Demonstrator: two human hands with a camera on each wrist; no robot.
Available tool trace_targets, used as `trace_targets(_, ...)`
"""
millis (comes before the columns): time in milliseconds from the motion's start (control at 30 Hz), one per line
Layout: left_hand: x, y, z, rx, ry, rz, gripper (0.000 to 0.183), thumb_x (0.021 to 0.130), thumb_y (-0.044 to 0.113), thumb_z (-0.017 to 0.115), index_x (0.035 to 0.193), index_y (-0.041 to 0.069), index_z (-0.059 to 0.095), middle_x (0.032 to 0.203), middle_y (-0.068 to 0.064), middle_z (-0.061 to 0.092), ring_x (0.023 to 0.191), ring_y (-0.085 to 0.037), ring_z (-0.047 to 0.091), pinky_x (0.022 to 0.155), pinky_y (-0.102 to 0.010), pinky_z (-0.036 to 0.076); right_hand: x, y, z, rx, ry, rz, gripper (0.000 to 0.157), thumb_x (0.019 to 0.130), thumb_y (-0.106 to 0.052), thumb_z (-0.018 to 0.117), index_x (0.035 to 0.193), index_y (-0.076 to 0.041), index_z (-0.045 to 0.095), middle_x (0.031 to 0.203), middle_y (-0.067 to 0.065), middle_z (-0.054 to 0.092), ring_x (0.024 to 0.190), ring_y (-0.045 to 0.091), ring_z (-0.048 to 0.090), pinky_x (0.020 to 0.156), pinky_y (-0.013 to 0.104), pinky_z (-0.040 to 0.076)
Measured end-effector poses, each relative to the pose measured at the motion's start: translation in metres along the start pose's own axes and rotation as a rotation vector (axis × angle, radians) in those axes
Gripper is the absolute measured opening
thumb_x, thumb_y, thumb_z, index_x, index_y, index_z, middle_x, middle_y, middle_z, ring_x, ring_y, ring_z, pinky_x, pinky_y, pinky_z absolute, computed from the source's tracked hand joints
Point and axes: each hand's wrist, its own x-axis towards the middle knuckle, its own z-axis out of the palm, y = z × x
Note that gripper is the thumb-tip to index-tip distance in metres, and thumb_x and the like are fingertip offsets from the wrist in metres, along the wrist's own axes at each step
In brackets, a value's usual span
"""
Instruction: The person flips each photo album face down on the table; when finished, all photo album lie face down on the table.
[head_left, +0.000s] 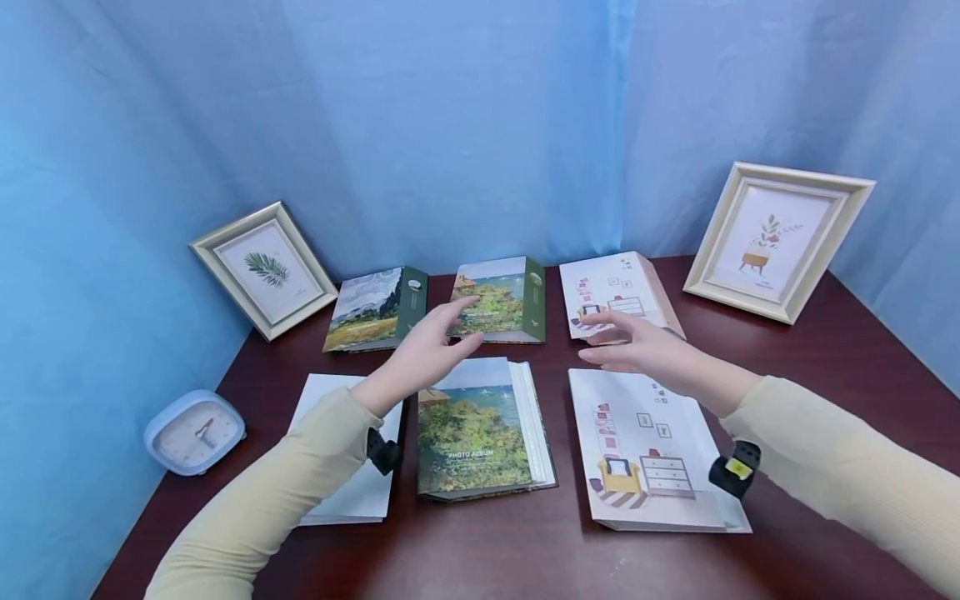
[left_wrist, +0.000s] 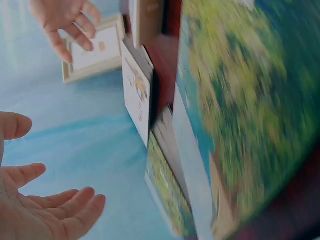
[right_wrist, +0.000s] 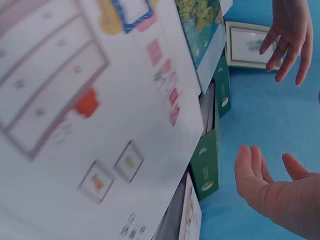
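My left hand (head_left: 427, 354) hovers with fingers loosely extended over the gap between the two rows of albums, holding nothing. Below it lies a photo album (head_left: 472, 433) with a painted seaside garden cover; a similar green-spined album (head_left: 491, 292) stands tilted behind. On the right, my right hand (head_left: 648, 350) hovers with nothing in it, fingers relaxed. Under that hand lies a white album (head_left: 630, 450) with a drawn armchair and dresser, and a matching one (head_left: 615, 287) sits behind. The left wrist view shows the left hand (left_wrist: 55, 210) with fingers spread apart.
At back left is a landscape-cover album (head_left: 367, 308). A plain white book (head_left: 352, 492) lies partly under the left forearm. Picture frames with a leaf print (head_left: 270, 271) and a plant print (head_left: 772, 242) stand at either side. A blue clock (head_left: 195, 433) sits at left.
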Motion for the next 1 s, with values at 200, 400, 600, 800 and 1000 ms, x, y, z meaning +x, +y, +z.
trace_targets(200, 0.001, 0.010, 0.022, -0.195, -0.046, 0.010, 0.056, 0.099, 0.028, 0.052, 0.149, 0.020, 0.030, 0.154, -0.004, 0.030, 0.135, -0.028, 0.039, 0.101, -0.045, 0.043, -0.018, 0.013, -0.008, -0.200, 0.052, 0.028, 0.075, 0.089, -0.035, 0.065, 0.144, 0.002, 0.030, 0.138, 0.032, 0.038, 0.124, 0.042, 0.043, 0.097, 0.051, 0.043)
trace_targets(400, 0.003, 0.019, 0.047, -0.289, -0.118, -0.026, 0.055, 0.098, 0.031, 0.052, 0.149, 0.025, 0.030, 0.153, -0.005, 0.031, 0.136, -0.023, 0.038, 0.101, -0.045, 0.043, -0.040, 0.039, -0.017, -0.331, 0.092, 0.111, 0.084, 0.084, -0.042, 0.068, 0.144, 0.002, 0.029, 0.136, 0.037, 0.035, 0.120, 0.046, 0.042, 0.092, 0.053, 0.044)
trace_targets(600, 0.007, 0.027, 0.068, -0.428, -0.190, -0.085, 0.053, 0.099, 0.028, 0.050, 0.149, 0.028, 0.031, 0.153, -0.009, 0.028, 0.136, -0.027, 0.037, 0.102, -0.047, 0.042, -0.057, 0.065, -0.029, -0.378, 0.105, 0.190, 0.091, 0.084, -0.046, 0.067, 0.144, 0.006, 0.023, 0.137, 0.042, 0.029, 0.123, 0.054, 0.033, 0.092, 0.062, 0.041)
trace_targets(800, 0.008, 0.037, 0.097, -0.564, -0.259, -0.156, 0.051, 0.100, 0.022, 0.049, 0.148, 0.024, 0.032, 0.151, -0.018, 0.027, 0.135, -0.031, 0.038, 0.100, -0.045, 0.045, -0.068, 0.080, -0.031, -0.382, 0.066, 0.234, 0.091, 0.083, -0.045, 0.068, 0.143, 0.007, 0.023, 0.133, 0.044, 0.031, 0.120, 0.054, 0.036, 0.089, 0.059, 0.042)
trace_targets(1000, 0.011, 0.045, 0.119, -0.546, -0.306, -0.159, 0.053, 0.099, 0.021, 0.050, 0.149, 0.019, 0.031, 0.150, -0.014, 0.033, 0.130, -0.030, 0.044, 0.095, -0.043, 0.048, -0.072, 0.087, -0.028, -0.432, 0.072, 0.257, 0.094, 0.081, -0.046, 0.070, 0.143, 0.007, 0.024, 0.135, 0.046, 0.030, 0.123, 0.056, 0.033, 0.091, 0.061, 0.040)
